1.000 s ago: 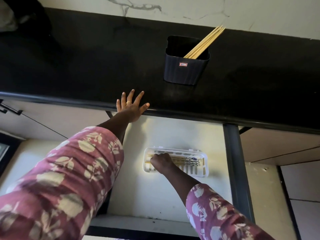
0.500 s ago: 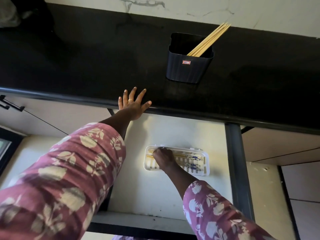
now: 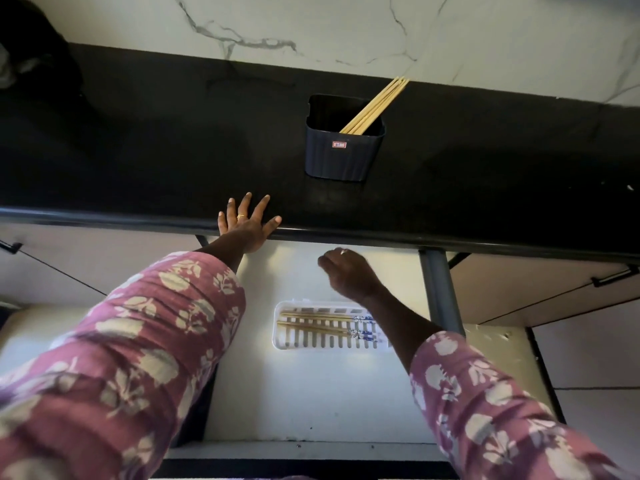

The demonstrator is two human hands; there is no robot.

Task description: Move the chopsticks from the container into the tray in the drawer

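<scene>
A dark ribbed container (image 3: 344, 157) stands on the black counter (image 3: 138, 143), with several wooden chopsticks (image 3: 375, 105) leaning out toward the upper right. In the open white drawer (image 3: 311, 393) lies a white slotted tray (image 3: 301, 342) holding several chopsticks (image 3: 318, 323) with blue-patterned ends. My left hand (image 3: 247, 225) rests flat on the counter's front edge, fingers spread. My right hand (image 3: 348, 273) hovers above the drawer between tray and counter edge, fingers curled under, nothing visible in it.
A marble wall (image 3: 346, 32) rises behind the counter. A dark upright frame post (image 3: 438, 292) borders the drawer on the right. Cabinet fronts with black handles (image 3: 611, 277) flank both sides. A dark object (image 3: 31, 60) sits at the counter's far left.
My right hand has let go of the chopsticks in the tray and lifted up toward the counter edge. The left hand has stayed on the counter edge.
</scene>
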